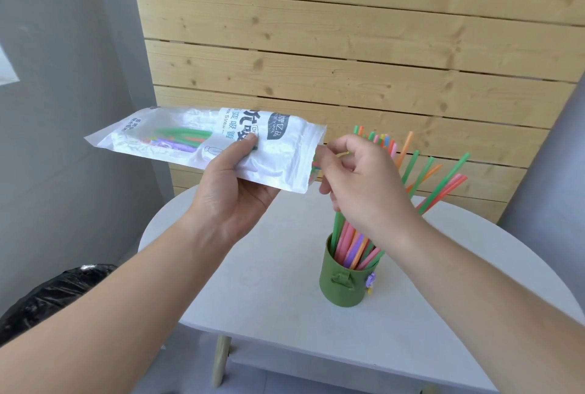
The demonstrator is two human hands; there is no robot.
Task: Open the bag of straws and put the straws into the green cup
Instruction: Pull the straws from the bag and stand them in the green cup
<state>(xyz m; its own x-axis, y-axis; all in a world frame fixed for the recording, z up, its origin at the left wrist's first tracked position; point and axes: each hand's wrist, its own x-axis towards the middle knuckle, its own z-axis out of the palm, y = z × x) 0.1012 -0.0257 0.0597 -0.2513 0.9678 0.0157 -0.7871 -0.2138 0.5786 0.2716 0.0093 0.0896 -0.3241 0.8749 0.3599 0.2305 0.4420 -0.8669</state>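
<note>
My left hand (235,181) grips a clear and white plastic straw bag (281,153) from below, held roughly level above the table, its open end to the right. A few coloured straws (183,138) lie inside it. My right hand (364,181) is at the bag's open mouth, fingertips pinching straw ends there. Below stands the green cup (345,286) on the table, holding several coloured straws (418,172) that fan out up and to the right, partly hidden behind my right hand.
The cup stands on a small round white table (269,283) with wooden legs. A wooden slatted panel (348,45) rises behind it. A bin with a black liner (53,292) sits at lower left beside a grey wall.
</note>
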